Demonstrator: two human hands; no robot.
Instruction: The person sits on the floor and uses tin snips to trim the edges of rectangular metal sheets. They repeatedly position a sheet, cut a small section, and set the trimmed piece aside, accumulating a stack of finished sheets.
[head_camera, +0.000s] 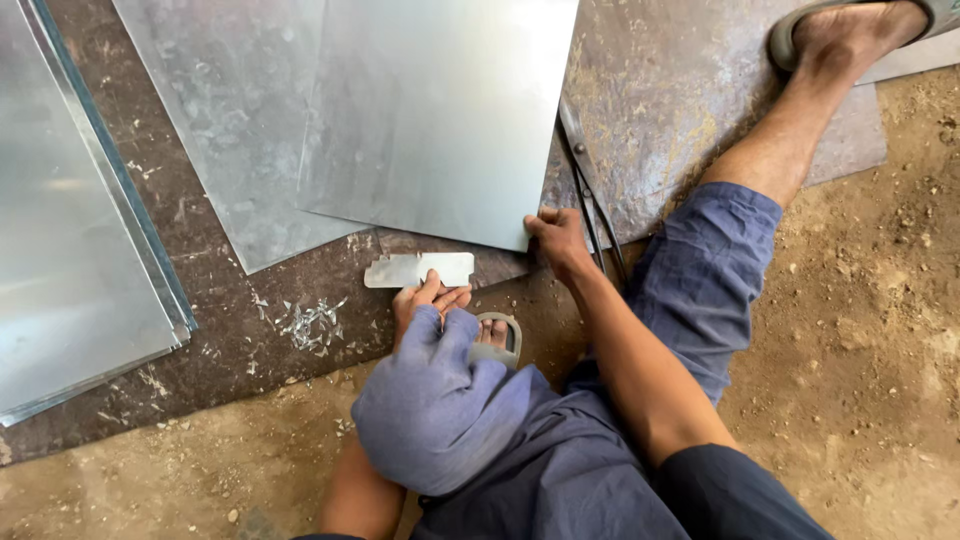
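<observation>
The thin, stiff, sharp-edged metal sheet (440, 120) is pinched at its corner by the right hand (557, 238), while a small template (420, 269) is clamped under the left hand (428, 300) fingertips.

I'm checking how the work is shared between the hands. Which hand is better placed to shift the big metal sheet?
Right, probably. The right hand already grips the sheet's near corner, while the left hand holds the small metal template beside it.

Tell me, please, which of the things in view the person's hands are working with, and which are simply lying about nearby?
In hand:
- small notched metal piece, in the left hand
- top metal sheet, its near corner under the right hand

Lying about:
- second sheet beneath it
- stack of sheets at the left
- metal shavings
- long shears beside the right hand
</observation>
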